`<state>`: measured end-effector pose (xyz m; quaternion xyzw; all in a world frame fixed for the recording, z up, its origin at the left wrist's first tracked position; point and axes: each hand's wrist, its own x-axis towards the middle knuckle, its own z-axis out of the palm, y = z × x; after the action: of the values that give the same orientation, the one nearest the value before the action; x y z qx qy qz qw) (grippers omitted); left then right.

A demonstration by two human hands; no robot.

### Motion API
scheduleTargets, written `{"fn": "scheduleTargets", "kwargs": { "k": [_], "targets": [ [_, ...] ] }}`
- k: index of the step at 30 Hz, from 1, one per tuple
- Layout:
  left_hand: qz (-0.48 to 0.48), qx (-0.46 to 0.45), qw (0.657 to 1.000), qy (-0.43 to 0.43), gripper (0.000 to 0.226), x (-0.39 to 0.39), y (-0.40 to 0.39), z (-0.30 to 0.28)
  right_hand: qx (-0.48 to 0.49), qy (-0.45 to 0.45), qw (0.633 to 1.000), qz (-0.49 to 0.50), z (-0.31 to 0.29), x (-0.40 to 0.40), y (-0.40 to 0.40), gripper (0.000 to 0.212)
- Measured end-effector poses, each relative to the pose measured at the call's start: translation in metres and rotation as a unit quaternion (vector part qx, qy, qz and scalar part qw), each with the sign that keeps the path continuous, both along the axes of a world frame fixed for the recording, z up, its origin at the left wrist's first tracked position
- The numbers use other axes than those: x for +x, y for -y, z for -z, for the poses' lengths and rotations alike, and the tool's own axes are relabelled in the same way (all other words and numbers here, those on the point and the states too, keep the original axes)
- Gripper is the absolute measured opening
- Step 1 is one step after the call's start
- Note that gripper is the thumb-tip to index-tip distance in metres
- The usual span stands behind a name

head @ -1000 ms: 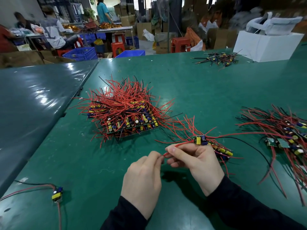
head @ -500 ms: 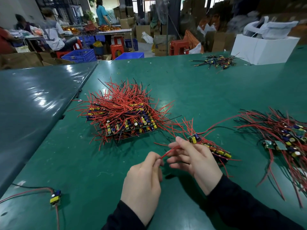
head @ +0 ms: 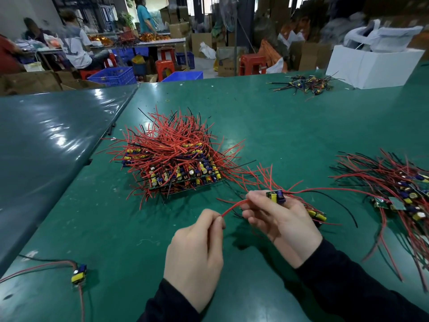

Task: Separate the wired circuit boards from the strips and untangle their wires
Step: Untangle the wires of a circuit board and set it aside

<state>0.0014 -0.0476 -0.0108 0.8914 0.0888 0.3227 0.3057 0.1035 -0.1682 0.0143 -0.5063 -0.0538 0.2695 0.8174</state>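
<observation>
At the near left edge of the green table (head: 290, 117) lies a single circuit board (head: 79, 274) with its red and black leads trailing off to the left. Further in, a big stack of board strips (head: 183, 173) sits under a bristling heap of red wires. Nearer the person, the left hand (head: 197, 254) pinches the end of a red wire (head: 233, 207) between thumb and fingertips. That wire runs up to the right hand (head: 281, 219), whose fingers curl round a small wired board (head: 275, 196); more boards seem to hang beneath this hand, partly hidden. At the far right lies a loose pile of separated boards (head: 404, 196), wires fanned out.
</observation>
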Motion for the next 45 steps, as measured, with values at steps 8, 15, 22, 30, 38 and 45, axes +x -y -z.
{"fn": "scheduleTargets", "kwargs": {
  "k": [8, 15, 22, 30, 38, 45],
  "targets": [
    [-0.001, -0.007, 0.999, -0.033, 0.028, -0.001, -0.001, 0.001, -0.063, 0.156, 0.986, -0.004, 0.003, -0.002, 0.004, 0.006],
    [0.013, 0.001, 0.999, -0.036, 0.028, -0.002, -0.003, 0.001, -0.074, 0.164, 0.983, -0.030, 0.000, -0.001, 0.004, 0.015],
    [0.038, 0.011, 0.998, -0.042, 0.030, -0.002, -0.002, 0.004, -0.098, 0.176, 0.979, -0.045, 0.001, 0.009, 0.006, 0.014],
    [0.058, 0.019, 0.997, -0.054, 0.026, -0.001, -0.004, 0.001, -0.108, 0.251, 0.961, -0.030, 0.009, 0.012, 0.008, 0.013],
    [0.037, -0.002, 0.997, -0.067, 0.017, 0.001, -0.012, 0.001, -0.145, 0.211, 0.966, -0.036, 0.008, 0.017, 0.008, 0.030],
    [-0.030, -0.057, 0.997, -0.037, 0.027, 0.008, -0.022, 0.004, -0.144, 0.234, 0.959, -0.070, 0.011, 0.009, 0.007, 0.032]
  ]
}}
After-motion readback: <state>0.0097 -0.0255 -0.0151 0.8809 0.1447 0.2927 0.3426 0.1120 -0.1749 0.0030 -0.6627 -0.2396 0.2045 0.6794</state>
